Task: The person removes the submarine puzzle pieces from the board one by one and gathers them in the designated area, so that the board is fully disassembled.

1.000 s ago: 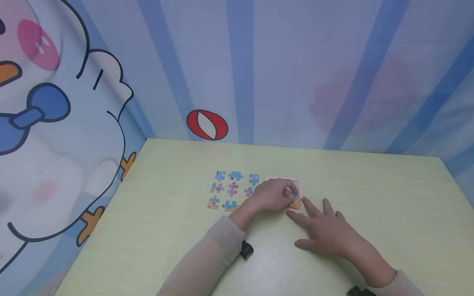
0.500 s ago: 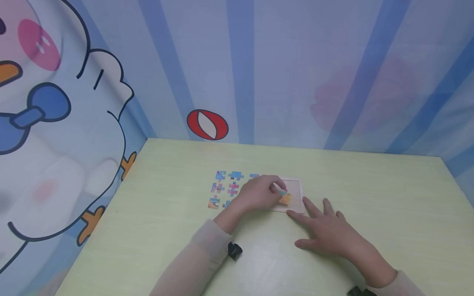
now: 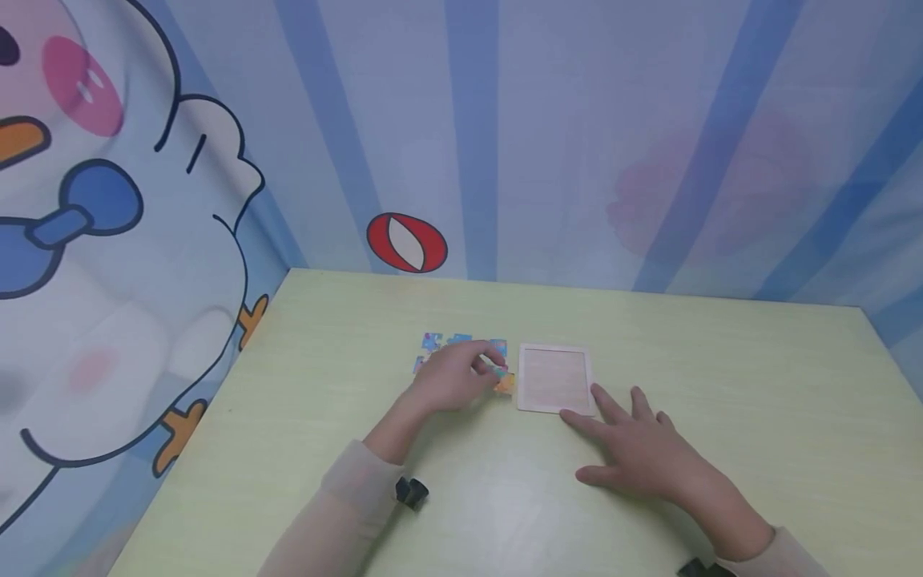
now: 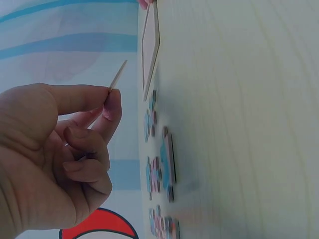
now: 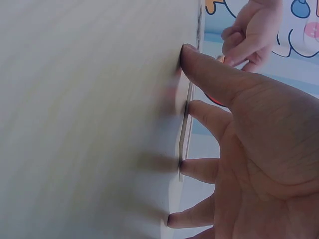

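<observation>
Between thumb and fingertips my left hand [image 3: 450,377] pinches a jigsaw puzzle piece [image 3: 505,384], orange and teal on its face. In the left wrist view that piece shows edge-on, raised off the table. Beneath and behind this hand lie several other puzzle pieces [image 3: 498,346], mostly blue and pink, some of them covered by it. To their right a shallow, pale square puzzle frame [image 3: 555,412] lies flat with nothing in it. My right hand [image 3: 642,453] rests on the table with fingers spread, two fingertips touching the frame's lower right corner.
The pale yellow-green table [image 3: 757,401] reaches back to a blue striped curtain [image 3: 562,144] with cartoon prints. A small black device [image 3: 412,493] sits at my left wrist.
My left hand has moved left with the pinched puzzle piece, from over the frame to beside its left edge. The frame's inside is now uncovered. My right hand has stayed put.
</observation>
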### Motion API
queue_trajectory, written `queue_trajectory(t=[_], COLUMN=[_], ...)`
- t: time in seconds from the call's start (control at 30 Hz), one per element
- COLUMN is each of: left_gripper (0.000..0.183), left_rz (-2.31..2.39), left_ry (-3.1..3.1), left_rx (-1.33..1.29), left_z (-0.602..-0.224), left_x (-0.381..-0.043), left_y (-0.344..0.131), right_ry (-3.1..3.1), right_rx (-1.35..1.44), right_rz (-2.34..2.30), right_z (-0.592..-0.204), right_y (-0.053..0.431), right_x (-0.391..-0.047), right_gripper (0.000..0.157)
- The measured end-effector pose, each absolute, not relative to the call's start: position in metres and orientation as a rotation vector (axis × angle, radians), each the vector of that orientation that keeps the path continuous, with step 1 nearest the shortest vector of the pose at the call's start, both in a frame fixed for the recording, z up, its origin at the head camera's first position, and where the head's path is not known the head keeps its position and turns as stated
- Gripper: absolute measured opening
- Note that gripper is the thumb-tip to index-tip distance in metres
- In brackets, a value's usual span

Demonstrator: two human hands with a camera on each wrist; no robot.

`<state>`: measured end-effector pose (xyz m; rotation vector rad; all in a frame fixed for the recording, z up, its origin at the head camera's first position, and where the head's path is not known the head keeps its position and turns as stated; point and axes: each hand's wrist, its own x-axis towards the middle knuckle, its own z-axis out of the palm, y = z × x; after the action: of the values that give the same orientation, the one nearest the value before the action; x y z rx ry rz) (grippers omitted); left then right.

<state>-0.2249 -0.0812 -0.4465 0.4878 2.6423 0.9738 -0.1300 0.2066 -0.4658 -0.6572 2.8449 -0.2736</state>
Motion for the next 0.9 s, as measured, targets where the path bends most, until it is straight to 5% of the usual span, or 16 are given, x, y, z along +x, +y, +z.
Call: queue_trajectory(t=[0.9], left_gripper=[0.023], left_rz=[0.789], left_ry=[2.712], left_rx=[0.485], left_z=[-0.457], left_x=[-0.215], left_y=[-0.097], right_ry=[2.834], right_rx=[-0.662], right_rz=[-0.288], right_z=[-0.465], right_y=[0.207], right_x=[-0.130], right_gripper=[0.077])
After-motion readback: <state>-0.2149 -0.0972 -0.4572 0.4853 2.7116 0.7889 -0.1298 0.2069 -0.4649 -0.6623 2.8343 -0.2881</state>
